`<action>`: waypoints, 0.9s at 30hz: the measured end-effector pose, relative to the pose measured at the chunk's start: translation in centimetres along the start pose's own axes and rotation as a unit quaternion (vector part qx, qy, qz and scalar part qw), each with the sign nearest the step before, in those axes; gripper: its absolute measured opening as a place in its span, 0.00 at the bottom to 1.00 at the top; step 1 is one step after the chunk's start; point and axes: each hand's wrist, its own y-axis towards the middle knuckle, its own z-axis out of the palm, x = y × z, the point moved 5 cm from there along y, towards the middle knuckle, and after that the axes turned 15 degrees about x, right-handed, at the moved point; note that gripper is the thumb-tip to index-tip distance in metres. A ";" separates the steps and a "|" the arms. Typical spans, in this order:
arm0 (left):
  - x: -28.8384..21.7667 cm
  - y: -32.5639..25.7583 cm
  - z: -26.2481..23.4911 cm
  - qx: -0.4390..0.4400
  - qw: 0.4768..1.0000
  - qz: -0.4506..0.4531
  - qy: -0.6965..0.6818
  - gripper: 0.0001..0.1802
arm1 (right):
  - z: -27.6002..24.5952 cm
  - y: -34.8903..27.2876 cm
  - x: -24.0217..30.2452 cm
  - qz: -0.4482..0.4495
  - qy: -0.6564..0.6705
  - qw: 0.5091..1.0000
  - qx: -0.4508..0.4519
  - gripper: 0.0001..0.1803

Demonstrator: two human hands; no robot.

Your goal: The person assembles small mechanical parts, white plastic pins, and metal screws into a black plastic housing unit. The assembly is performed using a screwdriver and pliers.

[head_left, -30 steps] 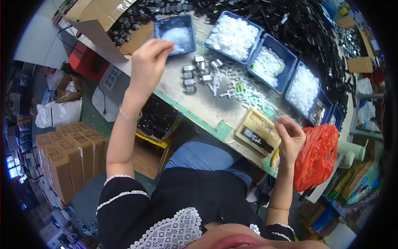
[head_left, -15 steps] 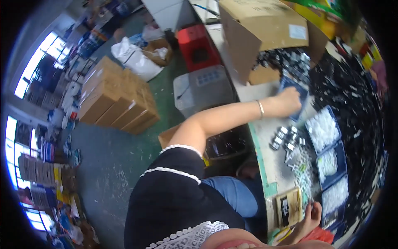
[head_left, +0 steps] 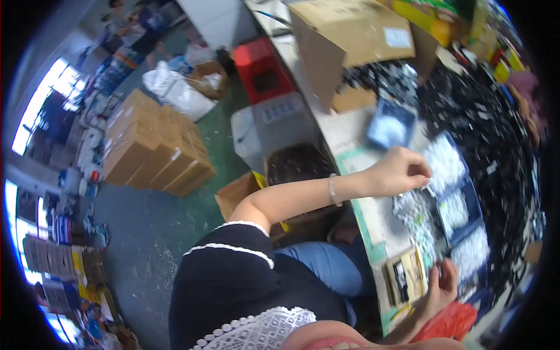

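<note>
My left hand (head_left: 401, 172), with a bracelet at the wrist, reaches over the table. Its thumb and fingers are pinched at the edge of a blue tray of white pieces (head_left: 444, 166); a small pale bit shows at the fingertips, too small to name. Just below that hand lies a loose pile of whitish-green small parts (head_left: 415, 219). At the near end of the table my right hand (head_left: 443, 286) has its fingers curled together, and what they hold is hidden. Beside it sits a wooden fixture (head_left: 414, 271) with a dark and metallic piece in it.
Another blue tray (head_left: 373, 135) stands before a large open carton (head_left: 350, 35) spilling dark shiny pieces. Black sheeting (head_left: 484, 146) covers the far side. A grey bin (head_left: 274, 125), red stool (head_left: 262, 69) and stacked cartons (head_left: 154, 146) stand on the left; a red plastic bag (head_left: 449, 321) lies near my right wrist.
My left hand has left the far blue tray and come nearer, to the white pieces, fingers now pinched. The view has shifted slightly. My right hand stays by the wooden fixture.
</note>
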 end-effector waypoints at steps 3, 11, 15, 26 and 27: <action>1.3 -1.9 4.7 0.067 0.970 -0.032 -0.231 0.06 | 1.6 -0.1 1.3 0.029 0.007 0.999 -0.013 0.18; 3.4 -2.9 11.0 0.126 0.922 -0.090 -0.355 0.08 | 1.6 -1.9 1.6 0.036 0.044 0.998 -0.019 0.17; 2.9 -3.2 11.2 0.125 0.918 -0.122 -0.356 0.09 | 1.5 -1.8 2.0 0.051 0.074 0.996 -0.016 0.16; 3.3 -3.3 12.2 0.151 0.935 -0.141 -0.287 0.10 | 1.4 -3.0 1.5 0.027 0.082 0.996 -0.022 0.14; 3.2 -3.3 12.5 0.163 0.934 -0.142 -0.284 0.10 | 1.3 -3.1 1.7 0.020 0.046 0.999 -0.015 0.14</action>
